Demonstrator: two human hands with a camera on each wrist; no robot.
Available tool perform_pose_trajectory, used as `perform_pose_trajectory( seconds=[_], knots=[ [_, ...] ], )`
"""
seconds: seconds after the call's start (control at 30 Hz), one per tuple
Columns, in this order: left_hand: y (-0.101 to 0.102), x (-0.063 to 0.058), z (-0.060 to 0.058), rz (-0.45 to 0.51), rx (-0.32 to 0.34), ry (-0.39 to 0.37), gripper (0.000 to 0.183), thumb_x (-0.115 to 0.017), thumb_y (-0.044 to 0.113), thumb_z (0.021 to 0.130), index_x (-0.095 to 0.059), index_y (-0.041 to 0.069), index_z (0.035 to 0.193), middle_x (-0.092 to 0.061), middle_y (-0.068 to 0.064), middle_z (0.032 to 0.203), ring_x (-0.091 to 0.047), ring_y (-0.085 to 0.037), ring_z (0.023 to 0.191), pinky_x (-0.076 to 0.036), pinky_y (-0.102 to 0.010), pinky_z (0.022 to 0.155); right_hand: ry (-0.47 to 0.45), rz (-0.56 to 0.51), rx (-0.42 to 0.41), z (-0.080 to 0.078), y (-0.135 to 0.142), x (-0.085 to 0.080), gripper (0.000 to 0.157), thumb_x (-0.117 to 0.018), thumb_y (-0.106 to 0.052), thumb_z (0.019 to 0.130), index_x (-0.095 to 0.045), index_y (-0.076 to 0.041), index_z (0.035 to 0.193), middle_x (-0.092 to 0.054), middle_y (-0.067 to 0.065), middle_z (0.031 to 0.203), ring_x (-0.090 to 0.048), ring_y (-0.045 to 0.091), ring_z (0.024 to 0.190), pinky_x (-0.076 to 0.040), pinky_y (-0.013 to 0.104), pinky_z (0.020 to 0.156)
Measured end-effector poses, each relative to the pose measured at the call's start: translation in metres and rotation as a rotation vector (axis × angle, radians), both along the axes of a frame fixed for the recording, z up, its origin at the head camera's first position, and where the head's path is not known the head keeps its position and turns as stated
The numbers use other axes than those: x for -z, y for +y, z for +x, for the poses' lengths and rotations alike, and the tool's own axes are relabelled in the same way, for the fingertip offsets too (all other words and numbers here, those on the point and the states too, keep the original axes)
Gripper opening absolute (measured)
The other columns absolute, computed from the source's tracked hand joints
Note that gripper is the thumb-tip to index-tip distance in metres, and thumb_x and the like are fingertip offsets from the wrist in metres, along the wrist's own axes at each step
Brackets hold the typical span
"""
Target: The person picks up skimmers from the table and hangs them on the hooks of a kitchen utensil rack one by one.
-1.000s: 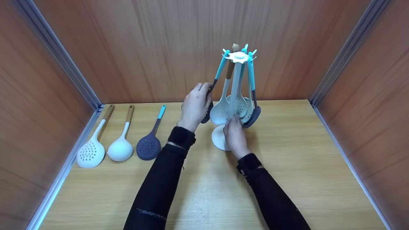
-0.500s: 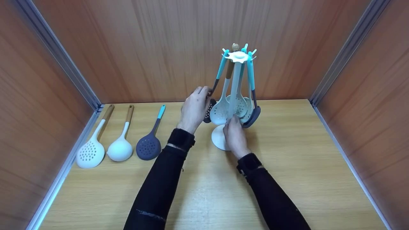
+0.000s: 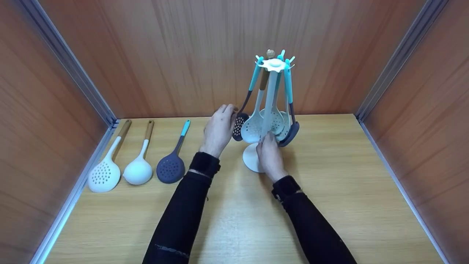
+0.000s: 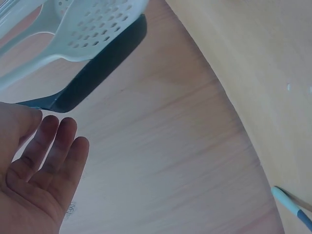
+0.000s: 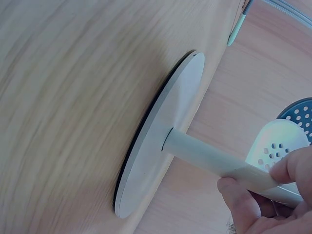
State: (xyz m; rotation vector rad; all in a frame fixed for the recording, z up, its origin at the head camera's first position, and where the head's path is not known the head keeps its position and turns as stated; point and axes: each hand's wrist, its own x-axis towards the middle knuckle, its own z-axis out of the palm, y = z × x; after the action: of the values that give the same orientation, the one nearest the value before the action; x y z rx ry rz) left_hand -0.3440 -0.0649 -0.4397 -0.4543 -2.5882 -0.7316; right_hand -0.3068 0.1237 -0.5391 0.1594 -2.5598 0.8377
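Observation:
A white utensil stand (image 3: 271, 91) on a round base (image 5: 146, 165) carries several hanging kitchen utensils. My right hand (image 3: 271, 156) grips its pole low down, thumb and fingers round it in the right wrist view. On the stand's left side hangs a dark skimmer (image 3: 240, 128) with a turquoise handle. Beside it my left hand (image 3: 219, 128) is raised, fingers loosely extended and holding nothing; in the left wrist view its thumb overlaps the skimmer's dark neck (image 4: 41, 102). A white slotted spoon (image 3: 252, 129) hangs next to the skimmer, and a dark ladle (image 3: 290, 134) on the right.
On the table's left lie a white skimmer (image 3: 104, 176) and a white ladle (image 3: 138, 171), both with wooden handles, and a dark skimmer (image 3: 170, 168) with a turquoise handle. Wooden panels (image 3: 183, 55) enclose the table (image 3: 227, 227) at back and sides.
My left hand has let go of the hanging dark skimmer and drawn slightly left and down, uncovering its head. My right hand stays on the pole.

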Motion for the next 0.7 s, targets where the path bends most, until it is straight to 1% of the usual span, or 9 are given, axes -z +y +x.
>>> perform_pose_trajectory(
  seconds=[0.2, 0.37, 0.5, 0.7],
  knots=[
    [-0.008, 0.009, 0.0, 0.027, -0.026, -0.041, 0.021, -0.065, 0.011, 0.121, -0.076, 0.006, 0.138, -0.082, -0.014, 0.132, -0.082, -0.033, 0.118, -0.072, -0.046, 0.097, -0.075, -0.042, -0.004, 0.0, 0.001, -0.002, 0.035, -0.067, 0.002, 0.111, -0.06, 0.014, 0.143, -0.071, 0.033, 0.137, -0.074, 0.048, 0.135, -0.064, 0.057, 0.117],
    [-0.015, 0.014, 0.001, 0.029, -0.064, -0.074, 0.021, -0.067, 0.012, 0.12, -0.075, 0.006, 0.139, -0.081, -0.015, 0.134, -0.082, -0.034, 0.12, -0.071, -0.046, 0.099, -0.07, -0.054, -0.01, 0.0, 0.001, -0.001, 0.036, -0.067, 0.003, 0.11, -0.059, 0.015, 0.143, -0.071, 0.033, 0.136, -0.075, 0.048, 0.133, -0.065, 0.057, 0.114],
    [-0.021, 0.017, 0.001, 0.045, -0.096, -0.095, 0.023, -0.069, 0.011, 0.118, -0.074, 0.005, 0.14, -0.079, -0.017, 0.135, -0.08, -0.036, 0.122, -0.07, -0.049, 0.101, -0.072, -0.055, -0.011, 0.0, 0.001, -0.002, 0.036, -0.067, 0.003, 0.11, -0.059, 0.015, 0.143, -0.071, 0.033, 0.135, -0.075, 0.049, 0.132, -0.066, 0.057, 0.113],
    [-0.03, 0.021, 0.0, 0.057, -0.166, -0.138, 0.028, -0.07, 0.013, 0.118, -0.071, 0.004, 0.145, -0.077, -0.018, 0.138, -0.078, -0.039, 0.126, -0.068, -0.053, 0.104, -0.088, -0.057, -0.007, 0.0, 0.001, -0.002, 0.037, -0.067, 0.002, 0.111, -0.059, 0.015, 0.144, -0.071, 0.034, 0.138, -0.075, 0.049, 0.135, -0.066, 0.057, 0.114]
  ],
)
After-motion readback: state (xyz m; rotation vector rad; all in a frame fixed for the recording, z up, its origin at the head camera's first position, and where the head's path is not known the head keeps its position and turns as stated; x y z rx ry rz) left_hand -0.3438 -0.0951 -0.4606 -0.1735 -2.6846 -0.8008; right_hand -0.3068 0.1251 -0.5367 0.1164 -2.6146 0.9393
